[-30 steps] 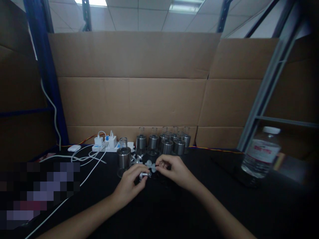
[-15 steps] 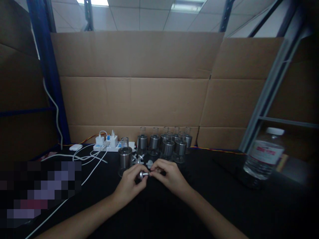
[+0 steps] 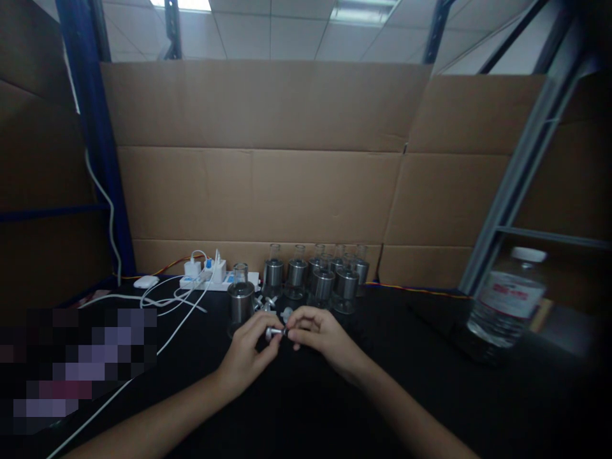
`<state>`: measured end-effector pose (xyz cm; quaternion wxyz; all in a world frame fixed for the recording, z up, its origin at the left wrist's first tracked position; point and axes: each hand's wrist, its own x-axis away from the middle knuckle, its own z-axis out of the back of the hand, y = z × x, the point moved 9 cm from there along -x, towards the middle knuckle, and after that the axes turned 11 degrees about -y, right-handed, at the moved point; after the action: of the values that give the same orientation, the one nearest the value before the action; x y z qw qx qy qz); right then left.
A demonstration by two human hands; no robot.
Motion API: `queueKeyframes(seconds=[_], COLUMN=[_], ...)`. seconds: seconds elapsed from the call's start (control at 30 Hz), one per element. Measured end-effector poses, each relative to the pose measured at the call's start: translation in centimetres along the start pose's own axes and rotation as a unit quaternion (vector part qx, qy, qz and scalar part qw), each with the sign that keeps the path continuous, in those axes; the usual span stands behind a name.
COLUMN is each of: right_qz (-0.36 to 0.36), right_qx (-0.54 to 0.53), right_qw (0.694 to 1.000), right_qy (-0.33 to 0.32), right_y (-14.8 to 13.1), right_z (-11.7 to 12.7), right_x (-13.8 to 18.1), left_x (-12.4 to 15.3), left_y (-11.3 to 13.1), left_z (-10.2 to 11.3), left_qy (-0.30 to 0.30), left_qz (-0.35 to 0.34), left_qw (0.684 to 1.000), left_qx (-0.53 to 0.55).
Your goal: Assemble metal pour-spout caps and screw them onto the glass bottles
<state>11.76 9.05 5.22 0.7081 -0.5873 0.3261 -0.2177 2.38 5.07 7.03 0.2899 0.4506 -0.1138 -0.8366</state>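
Note:
My left hand (image 3: 249, 349) pinches a small silver metal part (image 3: 274, 332) just above the black table (image 3: 306, 408). My right hand (image 3: 316, 334) meets it from the right, its fingers closed on the same part's right end. Just behind my hands, one metal-and-glass cup (image 3: 240, 299) stands apart from a cluster of several more cups (image 3: 318, 278). A few small pale loose parts (image 3: 285, 313) lie between the cups and my fingers.
A white power strip (image 3: 210, 278) with plugs and white cables (image 3: 162, 299) lies at the back left. A clear water bottle (image 3: 503, 299) stands at the right on a dark flat item. Cardboard sheets (image 3: 268, 159) wall the back; shelf uprights frame both sides.
My right hand has closed in from the loose parts onto the silver part held by my left hand. Both hands have shifted slightly up and toward the cups.

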Motion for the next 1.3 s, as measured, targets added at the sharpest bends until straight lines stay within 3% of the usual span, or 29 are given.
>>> queueKeyframes(seconds=[0.1,0.23,0.33,0.43,0.53,0.67,0.73,1.0,1.3], right_qz=[0.008,-0.002,0.016,0.048,0.081,0.144,0.174,0.223,0.223], right_qx=[-0.049,-0.108,-0.098,-0.033,0.108,0.357,0.426,0.525,0.527], right_qw=[0.999,0.992,0.992,0.997,0.991,0.922,0.886,0.819,0.819], right_qy=[0.007,-0.067,-0.079,-0.049,-0.011,0.048,0.051,0.058,0.048], right_y=[0.3,0.9,1.0,0.7,-0.4,-2.8,-3.6,-4.5,-4.1], right_z=[0.0,-2.1,-3.1,-3.2,-3.1,-3.3,-3.8,-5.1,-5.3], right_x=[0.2,0.3,0.1,-0.2,0.2,1.4,1.9,2.4,2.5], left_x=[0.1,0.4,0.5,0.5,0.6,0.8,1.0,1.4,1.5], left_y=[0.5,1.7,2.0,1.7,2.0,2.2,2.3,2.4,2.9], left_z=[0.2,-0.2,-0.3,0.0,0.0,0.0,-0.2,-0.5,-0.4], left_qy=[0.004,-0.025,-0.035,-0.023,-0.02,-0.017,-0.023,-0.032,-0.04], left_qz=[-0.018,-0.07,-0.087,-0.074,-0.084,-0.096,-0.101,-0.118,-0.12], left_qw=[1.0,0.997,0.995,0.997,0.996,0.993,0.992,0.99,0.989], left_qx=[0.005,0.0,-0.012,-0.023,-0.039,-0.063,-0.07,-0.075,-0.072])
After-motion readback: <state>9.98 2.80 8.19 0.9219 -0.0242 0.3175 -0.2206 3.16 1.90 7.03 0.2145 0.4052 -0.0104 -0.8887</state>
